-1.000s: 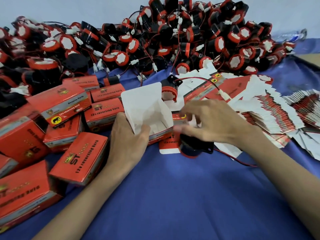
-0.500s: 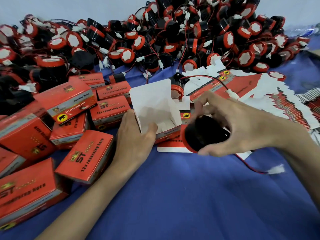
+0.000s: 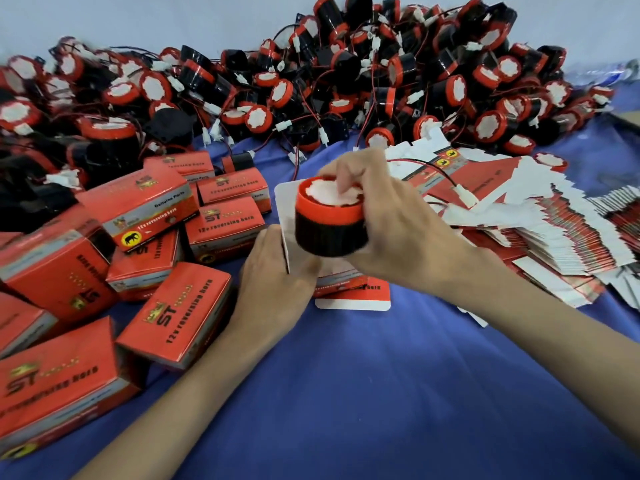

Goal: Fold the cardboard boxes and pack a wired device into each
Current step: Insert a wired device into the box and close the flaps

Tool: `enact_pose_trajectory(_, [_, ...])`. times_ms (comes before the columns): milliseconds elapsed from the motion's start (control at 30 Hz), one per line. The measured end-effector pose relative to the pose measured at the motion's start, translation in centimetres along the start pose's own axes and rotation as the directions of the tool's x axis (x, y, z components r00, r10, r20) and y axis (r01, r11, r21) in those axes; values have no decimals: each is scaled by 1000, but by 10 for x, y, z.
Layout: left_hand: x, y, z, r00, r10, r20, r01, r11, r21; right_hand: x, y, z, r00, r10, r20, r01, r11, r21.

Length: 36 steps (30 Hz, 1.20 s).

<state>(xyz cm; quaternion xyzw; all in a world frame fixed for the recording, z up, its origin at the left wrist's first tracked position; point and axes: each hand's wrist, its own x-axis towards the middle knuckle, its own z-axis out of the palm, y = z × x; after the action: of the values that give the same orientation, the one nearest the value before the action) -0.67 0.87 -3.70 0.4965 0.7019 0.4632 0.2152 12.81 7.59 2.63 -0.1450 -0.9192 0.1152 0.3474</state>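
Head view: right hand (image 3: 398,233) curls fingers (image 3: 342,180) round the horn (image 3: 329,225), left hand (image 3: 273,271) grips the box (image 3: 286,209).

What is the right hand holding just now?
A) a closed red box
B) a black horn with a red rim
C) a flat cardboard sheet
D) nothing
B: the right hand grips a black, red-rimmed horn at the open box held by the left hand.

Your left hand (image 3: 273,271) and right hand (image 3: 398,233) are bare. Your left forearm (image 3: 180,393) and right forearm (image 3: 540,337) are bare too, up to the frame's edge.
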Motion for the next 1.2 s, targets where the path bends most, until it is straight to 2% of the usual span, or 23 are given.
enact_pose_trajectory(67, [-2,-2,0,1000,4,-4,-4,999,37,-3,10,7,998,22,61,-13,989,-149])
enact_pose_trajectory(167, [-4,1,-2,1000,-10,2,10,1000,26,-11,16,10,981,62,183,-28,983,-181])
enact_pose_trajectory(300, [-4,2,-2,999,4,47,-4,1000,-7,-15,17,3,958,123,257,-60,969,-241])
enact_pose_trajectory(400, [-5,3,-3,998,-2,59,5,999,-52,-15,16,2,953,132,271,-77,976,-204])
enact_pose_trajectory(533, [-6,5,-5,994,3,110,20,978,-207,-12,13,-1,968,124,220,-99,988,-120])
enact_pose_trajectory(700, [-9,5,-9,992,37,117,7,934,-357,-13,9,1,981,64,181,3,937,-349])
enact_pose_trajectory(767, [-8,5,-8,992,36,122,8,940,-340,-12,8,1,979,69,192,15,915,-404])
enact_pose_trajectory(900, [-6,6,-5,995,-11,95,35,966,-255,-16,13,-2,939,82,334,114,842,-527])
enact_pose_trajectory(967, [-6,3,-4,997,-10,80,27,976,-217,-17,17,-7,915,62,398,153,860,-487])
enact_pose_trajectory(1033, [-5,0,-4,998,-3,57,14,979,-205,-16,19,-17,902,64,426,127,905,-405])
enact_pose_trajectory(1133, [-4,-1,-2,999,6,31,1,978,-209,-11,20,-34,932,83,353,54,931,-361])
enact_pose_trajectory(1200, [-3,-2,-1,1000,11,19,-7,979,-205,-9,19,-38,934,69,351,65,932,-356])
